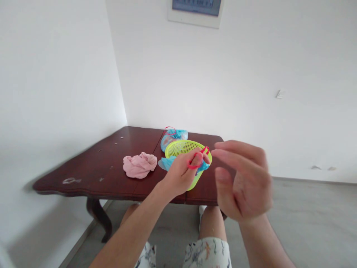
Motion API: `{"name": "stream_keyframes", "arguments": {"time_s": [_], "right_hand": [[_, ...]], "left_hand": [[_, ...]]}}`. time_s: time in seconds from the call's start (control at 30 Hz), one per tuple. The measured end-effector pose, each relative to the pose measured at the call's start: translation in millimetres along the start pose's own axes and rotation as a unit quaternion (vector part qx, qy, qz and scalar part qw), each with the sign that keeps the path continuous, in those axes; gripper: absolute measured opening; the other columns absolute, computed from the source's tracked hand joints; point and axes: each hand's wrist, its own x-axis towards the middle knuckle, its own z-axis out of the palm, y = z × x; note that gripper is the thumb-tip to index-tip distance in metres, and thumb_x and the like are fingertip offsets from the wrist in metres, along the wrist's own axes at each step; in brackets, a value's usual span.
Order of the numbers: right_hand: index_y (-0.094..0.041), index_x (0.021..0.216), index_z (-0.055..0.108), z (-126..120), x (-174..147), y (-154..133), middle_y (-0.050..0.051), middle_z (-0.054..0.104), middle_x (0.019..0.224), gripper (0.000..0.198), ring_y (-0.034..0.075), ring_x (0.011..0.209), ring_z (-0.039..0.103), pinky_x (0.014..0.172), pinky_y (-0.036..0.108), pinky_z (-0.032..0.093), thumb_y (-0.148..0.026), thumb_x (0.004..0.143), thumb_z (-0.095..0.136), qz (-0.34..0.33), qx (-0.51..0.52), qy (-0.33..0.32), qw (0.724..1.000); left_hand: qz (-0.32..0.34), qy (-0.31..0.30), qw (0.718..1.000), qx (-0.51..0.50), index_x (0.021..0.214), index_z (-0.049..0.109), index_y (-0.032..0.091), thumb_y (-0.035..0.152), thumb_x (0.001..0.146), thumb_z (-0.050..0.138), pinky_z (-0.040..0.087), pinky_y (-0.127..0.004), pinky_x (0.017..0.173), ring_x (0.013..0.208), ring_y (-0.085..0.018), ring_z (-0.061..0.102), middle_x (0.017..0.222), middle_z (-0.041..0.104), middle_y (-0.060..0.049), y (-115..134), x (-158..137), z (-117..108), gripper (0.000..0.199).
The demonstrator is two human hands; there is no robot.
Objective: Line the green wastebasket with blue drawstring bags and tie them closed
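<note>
My left hand (182, 173) is closed on a blue drawstring trash bag (167, 162). The bag's red drawstring (193, 166) loops round my thumb and fingers. Blue film shows on both sides of the hand; the rest is hidden behind it. Just behind stands a yellow-green mesh basket (181, 148), partly covered by the hand and the bag. To the right, my right hand (247, 182) is raised with its thumb and fingers apart, holding nothing. It is slightly blurred, and its fingertips are close to the red drawstring.
On the dark red wooden table (111, 160), a bunched pink cloth (140, 165) lies left of the basket. Behind the basket sits a filled blue bag (174, 138) with a red string on top. White walls (195, 82) stand behind and to the left.
</note>
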Motion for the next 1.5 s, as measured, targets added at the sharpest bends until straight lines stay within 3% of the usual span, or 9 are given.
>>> {"name": "stream_keyframes", "arguments": {"time_s": [0.23, 0.4, 0.53, 0.63, 0.93, 1.03, 1.3, 1.4, 1.5], "right_hand": [[-0.026, 0.133, 0.078, 20.4, -40.3, 33.3, 0.006, 0.08, 0.116, 0.018, 0.02, 0.1, 0.077, 0.086, 0.037, 0.063, -0.026, 0.117, 0.071, 0.23, 0.059, -0.096, 0.967], [-0.025, 0.108, 0.078, 25.2, -42.2, 44.2, 0.002, 0.079, 0.098, 0.01, 0.019, 0.09, 0.072, 0.08, 0.036, 0.058, -0.023, 0.116, 0.073, 0.212, 0.013, -0.062, 0.975], [-0.023, 0.105, 0.078, 25.3, -47.0, 46.3, 0.005, 0.074, 0.107, 0.011, 0.016, 0.082, 0.067, 0.069, 0.033, 0.054, -0.021, 0.115, 0.074, 0.193, -0.042, 0.0, 0.98], [-0.023, 0.099, 0.076, 22.5, -50.4, 43.9, 0.003, 0.07, 0.099, 0.017, 0.013, 0.072, 0.061, 0.059, 0.029, 0.047, -0.025, 0.115, 0.075, 0.221, -0.037, 0.071, 0.972], [-0.023, 0.102, 0.071, 11.4, -42.7, 23.9, -0.003, 0.074, 0.085, 0.03, 0.004, 0.037, 0.047, 0.034, 0.022, 0.024, -0.048, 0.114, 0.082, 0.415, 0.239, 0.184, 0.858], [-0.023, 0.103, 0.07, 11.3, -52.4, 18.9, -0.001, 0.078, 0.086, 0.027, 0.004, 0.036, 0.05, 0.033, 0.02, 0.027, -0.045, 0.116, 0.08, 0.409, 0.24, 0.189, 0.86], [-0.022, 0.099, 0.073, 30.3, -122.9, 8.6, 0.001, 0.079, 0.08, 0.034, 0.01, 0.043, 0.061, 0.039, 0.02, 0.047, -0.052, 0.113, 0.081, 0.489, 0.272, -0.043, 0.828], [-0.023, 0.101, 0.072, 34.0, -132.6, 12.7, 0.002, 0.077, 0.082, 0.034, 0.013, 0.052, 0.064, 0.046, 0.023, 0.051, -0.053, 0.115, 0.076, 0.484, 0.23, -0.049, 0.843], [-0.026, 0.135, 0.076, 27.8, -119.9, 21.3, 0.012, 0.082, 0.127, 0.028, 0.026, 0.109, 0.082, 0.089, 0.039, 0.07, -0.047, 0.119, 0.068, 0.38, 0.123, -0.017, 0.917]], "left_hand": [[-0.094, -0.017, 0.981, -0.171, 0.091, 0.072, 0.019, 0.087, 0.107, 0.067, 0.048, -0.028, 0.07, 0.075, -0.016, 0.052, 0.081, 0.061, -0.001, -4.7, -3.1, -12.4, 0.071], [-0.137, -0.036, 0.962, -0.233, 0.114, 0.073, 0.018, 0.087, 0.108, 0.066, 0.04, -0.02, 0.051, 0.05, -0.01, 0.045, 0.06, 0.055, 0.007, -12.8, -1.9, -6.9, 0.069], [-0.191, -0.069, 0.937, -0.283, 0.153, 0.06, 0.021, 0.091, 0.107, 0.061, 0.053, -0.024, 0.046, 0.047, -0.02, 0.07, 0.066, 0.076, 0.001, -19.2, 0.1, -6.6, 0.084], [-0.191, -0.045, 0.938, -0.287, 0.149, 0.061, 0.022, 0.089, 0.107, 0.063, 0.055, -0.023, 0.046, 0.049, -0.021, 0.076, 0.076, 0.083, -0.004, -24.4, 2.3, -12.9, 0.078], [-0.101, -0.046, 0.96, -0.258, 0.119, 0.08, 0.018, 0.067, 0.118, 0.066, 0.062, -0.035, 0.104, 0.096, -0.024, 0.087, 0.095, 0.091, -0.012, -39.3, 1.5, -13.9, 0.051], [-0.094, -0.018, 0.958, -0.27, 0.116, 0.082, 0.018, 0.067, 0.115, 0.073, 0.062, -0.03, 0.095, 0.087, -0.02, 0.084, 0.084, 0.087, -0.007, -43.8, 3.2, -14.0, 0.05], [-0.162, 0.053, 0.875, -0.452, 0.107, 0.071, 0.02, 0.054, 0.099, 0.097, 0.051, -0.018, 0.054, 0.048, -0.007, 0.054, 0.067, 0.068, 0.006, -41.5, 7.6, -34.5, 0.044], [-0.144, 0.01, 0.916, -0.374, 0.099, 0.066, 0.021, 0.063, 0.106, 0.086, 0.046, -0.019, 0.056, 0.05, -0.009, 0.05, 0.059, 0.056, 0.008, -28.9, 1.9, -37.4, 0.047], [-0.099, -0.059, 0.978, -0.175, 0.104, 0.069, 0.022, 0.059, 0.121, 0.063, 0.047, -0.024, 0.062, 0.06, -0.013, 0.054, 0.067, 0.058, 0.004, -7.0, -5.7, -36.7, 0.042]]}}
